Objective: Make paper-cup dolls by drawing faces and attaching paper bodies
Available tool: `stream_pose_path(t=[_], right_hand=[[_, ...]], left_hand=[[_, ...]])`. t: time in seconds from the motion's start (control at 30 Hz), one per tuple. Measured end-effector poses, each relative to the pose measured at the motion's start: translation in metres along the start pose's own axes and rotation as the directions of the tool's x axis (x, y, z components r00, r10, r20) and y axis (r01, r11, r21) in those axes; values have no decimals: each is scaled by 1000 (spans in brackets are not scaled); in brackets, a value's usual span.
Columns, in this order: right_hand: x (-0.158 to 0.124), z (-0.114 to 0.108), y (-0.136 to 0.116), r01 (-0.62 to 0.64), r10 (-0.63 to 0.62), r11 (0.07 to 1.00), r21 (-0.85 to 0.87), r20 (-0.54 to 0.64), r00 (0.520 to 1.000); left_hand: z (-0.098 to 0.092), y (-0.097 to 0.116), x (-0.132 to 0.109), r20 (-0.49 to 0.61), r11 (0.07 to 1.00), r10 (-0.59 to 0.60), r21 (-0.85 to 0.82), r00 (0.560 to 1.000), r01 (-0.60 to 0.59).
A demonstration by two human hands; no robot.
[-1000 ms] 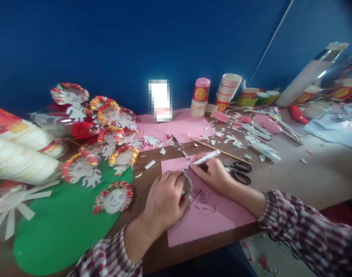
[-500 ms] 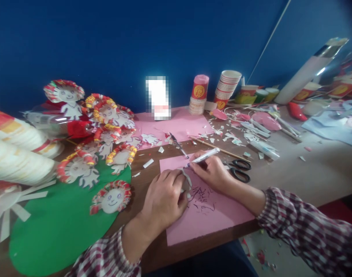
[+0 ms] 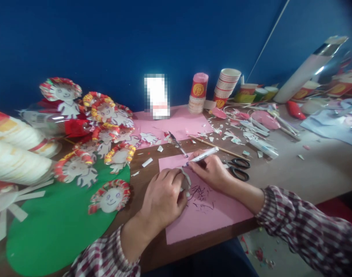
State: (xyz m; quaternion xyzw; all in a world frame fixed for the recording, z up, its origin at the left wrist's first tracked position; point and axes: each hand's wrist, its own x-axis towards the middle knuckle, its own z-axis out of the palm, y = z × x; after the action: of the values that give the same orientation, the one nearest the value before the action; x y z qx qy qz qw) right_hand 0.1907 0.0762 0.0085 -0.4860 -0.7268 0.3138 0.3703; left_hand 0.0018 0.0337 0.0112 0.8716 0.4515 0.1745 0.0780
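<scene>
My left hand is closed over a small white paper cutout, its fingers curled on top and covering most of it. Beneath both hands lies a sheet of pink paper with dark pen strokes scribbled on it. Between the fingers and thumb of my right hand is a white marker, tilted, its tip at the upper edge of the cutout. Just beyond the sheet's top edge rests a dark pen. Black-handled scissors lie right of my right hand.
Paper figures with red-and-yellow curled rims crowd the left, several on a green sheet. Stacked paper cups stand at the back by the blue wall. A wooden stick and paper scraps litter the table.
The marker's tip has shifted slightly along the cutout's edge. My left hand keeps its hold on the cutout, and the whole view has moved a little.
</scene>
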Motion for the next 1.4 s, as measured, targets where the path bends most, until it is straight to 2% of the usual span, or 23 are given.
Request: stream_pose_path(t=[0.3, 0.53, 0.93, 1.17, 1.4], right_hand=[[2, -1, 0, 40, -40, 999, -23, 3, 999], [1, -1, -3, -15, 15, 1000, -3, -6, 1000], [1, -2, -3, 47, -47, 999, 0, 25, 999], [0, -1, -5, 10, -10, 1000, 9, -2, 1000], [1, -2, -6, 41, -42, 999, 15, 35, 999]], left_hand=[[1, 0, 0, 12, 1000, -5, 17, 1000, 5], [0, 0, 0, 6, 1000, -2, 10, 1000, 2], [-1, 1, 1, 17, 1000, -1, 26, 1000, 0], [1, 0, 0, 27, 1000, -7, 22, 1000, 6], [0, 0, 1, 21, 1000, -2, 23, 1000, 2]])
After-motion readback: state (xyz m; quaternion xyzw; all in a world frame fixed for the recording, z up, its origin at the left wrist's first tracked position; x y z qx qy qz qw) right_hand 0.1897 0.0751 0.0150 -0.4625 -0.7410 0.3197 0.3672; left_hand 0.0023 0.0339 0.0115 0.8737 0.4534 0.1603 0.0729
